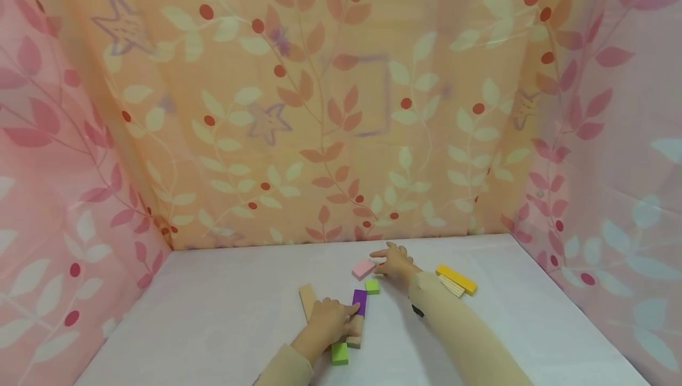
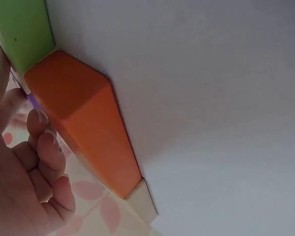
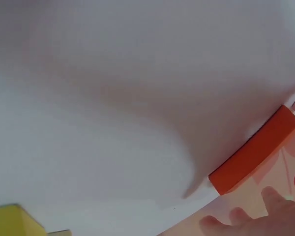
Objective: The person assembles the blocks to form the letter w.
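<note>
Purple block (image 1: 360, 297) sits at two o'clock from the left hand (image 1: 329, 318), with 12 being the leafy curtain (image 1: 240, 155) side. One finger of that hand rests on it, and a bare wooden block (image 1: 358, 325) carries on in line with it at four o'clock. Long wooden plank (image 1: 306, 297) pokes out around ten, near green block (image 1: 340, 355) just before six. The left wrist cam also shows an orange block (image 2: 93, 132) butted up against a green one at its eleven o'clock end. The left hand's other fingers are loosely curled, not around anything, but honestly I can't tell if its thumb and index are pinching something.

Right hand (image 1: 396, 261) has its fingers spread wide with nothing in them, right by a red block (image 3: 255, 150). Pink block (image 1: 364, 269) is at nine o'clock from it, far green block (image 1: 372, 287) between seven and eight. Yellow block (image 1: 460, 280) lies around half past three, pale sticks (image 1: 451, 286) beside it, all on the white tabletop (image 1: 224, 309).
</note>
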Available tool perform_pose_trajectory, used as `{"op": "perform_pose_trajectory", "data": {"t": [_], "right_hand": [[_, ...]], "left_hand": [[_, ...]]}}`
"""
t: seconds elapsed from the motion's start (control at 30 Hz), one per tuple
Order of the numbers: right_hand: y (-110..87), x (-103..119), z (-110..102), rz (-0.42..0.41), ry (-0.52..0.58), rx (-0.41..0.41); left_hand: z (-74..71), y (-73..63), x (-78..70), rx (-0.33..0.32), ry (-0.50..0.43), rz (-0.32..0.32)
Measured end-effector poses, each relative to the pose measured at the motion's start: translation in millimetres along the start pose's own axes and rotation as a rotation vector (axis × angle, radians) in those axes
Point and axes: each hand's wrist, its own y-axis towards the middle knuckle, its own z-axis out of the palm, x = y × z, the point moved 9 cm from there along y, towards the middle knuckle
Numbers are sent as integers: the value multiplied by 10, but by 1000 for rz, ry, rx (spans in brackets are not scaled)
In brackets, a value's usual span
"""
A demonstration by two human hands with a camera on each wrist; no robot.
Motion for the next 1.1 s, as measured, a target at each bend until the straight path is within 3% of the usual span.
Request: {"op": "perform_pose_trajectory", "data": {"t": [0.33,0.6,0.8,0.93,1.1], "right_hand": [[-49,-40,106,9,-13,36],[-100,61,41,-60,-98,-50],[-99,62,-13,-59,-40,-89],[-144,77,-129,-74,-6,-178],[-258,89,-247,-52,120,-251]], "left_hand": [[67,-46,-85,-2,7,24],[17,-59,-96,-16,5,30],[0,-29,-74,-13,17,20],[-9,-14,-55,-11,9,17],[9,-3,6,-11,-5,4]]}}
